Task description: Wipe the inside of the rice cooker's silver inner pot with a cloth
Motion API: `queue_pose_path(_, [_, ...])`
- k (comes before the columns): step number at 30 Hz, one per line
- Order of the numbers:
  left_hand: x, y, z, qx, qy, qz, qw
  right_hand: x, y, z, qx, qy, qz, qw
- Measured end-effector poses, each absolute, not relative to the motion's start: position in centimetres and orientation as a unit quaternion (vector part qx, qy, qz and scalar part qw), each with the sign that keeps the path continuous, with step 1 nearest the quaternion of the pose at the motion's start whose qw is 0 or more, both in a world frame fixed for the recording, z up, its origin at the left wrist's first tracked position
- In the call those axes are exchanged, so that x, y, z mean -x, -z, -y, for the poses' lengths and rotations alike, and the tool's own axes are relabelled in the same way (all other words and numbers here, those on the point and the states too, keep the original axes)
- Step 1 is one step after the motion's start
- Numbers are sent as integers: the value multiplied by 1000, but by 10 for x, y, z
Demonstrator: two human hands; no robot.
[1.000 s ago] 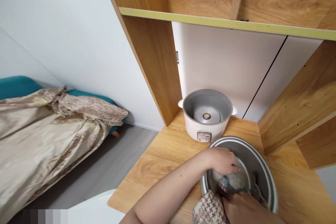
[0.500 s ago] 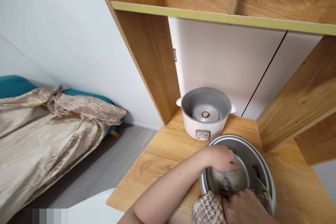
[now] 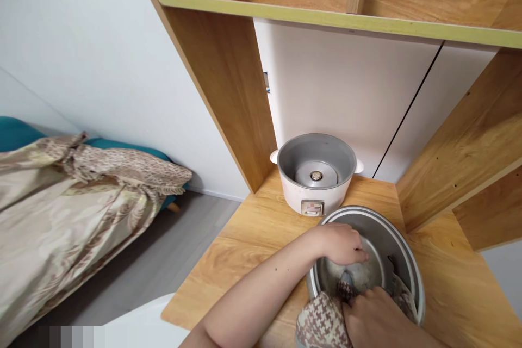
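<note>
Fingers of the left hand (image 3: 340, 243) curl over the near-left rim of a metal pot (image 3: 402, 250), mouth up, at the wooden tabletop's (image 3: 253, 239) front edge. Right hand (image 3: 377, 318) presses a checked cloth (image 3: 320, 323) inside, fingers bunched.

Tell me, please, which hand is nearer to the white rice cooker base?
Left. The left hand grips the metal pot's far rim, just before the cooker base; the right hand presses a cloth at the near rim.
</note>
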State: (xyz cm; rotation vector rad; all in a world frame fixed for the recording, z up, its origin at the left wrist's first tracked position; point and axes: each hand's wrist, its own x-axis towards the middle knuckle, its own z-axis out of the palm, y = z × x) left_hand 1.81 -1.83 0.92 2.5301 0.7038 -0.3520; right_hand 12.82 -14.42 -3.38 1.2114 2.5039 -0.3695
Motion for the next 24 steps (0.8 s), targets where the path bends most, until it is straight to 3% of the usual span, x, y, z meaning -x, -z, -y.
queue_pose_path(3, [-18,-9,18,-926,129,-258,243,-127,37,144,-428,124,-877,180])
queue_pose_path(9, [-19,-8,18,-926,127,-258,245,-128,24,143,-396,168,-902,33])
queue_pose_path(16, [-19,-7,17,-926,135,-256,243,-130,37,142,-428,160,-878,142])
queue_pose_path(22, [-19,-7,17,-923,149,-257,244,-128,37,142,-396,180,-897,76])
queue_pose_path(24, [-19,-7,17,-922,151,-258,245,-128,39,143,-407,160,-894,104])
